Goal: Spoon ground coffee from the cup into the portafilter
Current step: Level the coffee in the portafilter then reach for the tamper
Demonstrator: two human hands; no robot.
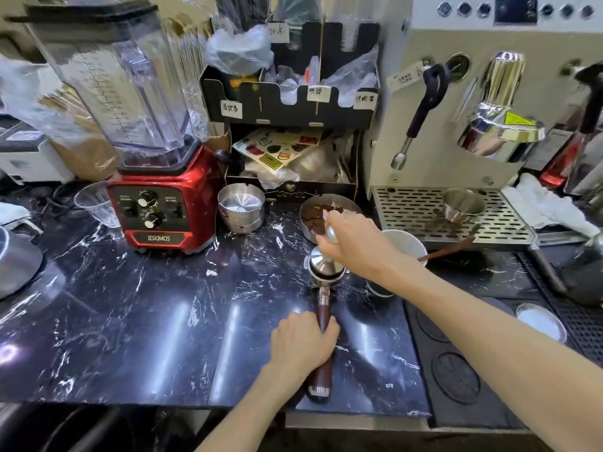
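The portafilter (324, 298) lies on the dark marble counter, its steel basket far from me and its brown wooden handle toward me. My left hand (303, 342) grips that handle. A steel tamper (321, 261) sits in the basket, and my right hand (354, 241) holds its top knob. The tamper hides whatever is in the basket. Just right of the basket stands a white paper cup (406, 244) with a brown spoon (452, 249) resting in it, its handle pointing right. My right forearm covers part of the cup.
A round steel tin (313, 213) with dark coffee grounds sits behind the basket. A red blender (163, 203) and stacked steel tins (241, 207) stand at the back left. The espresso machine's drip tray (411, 212) lies at the right, a black mat (456, 370) near right.
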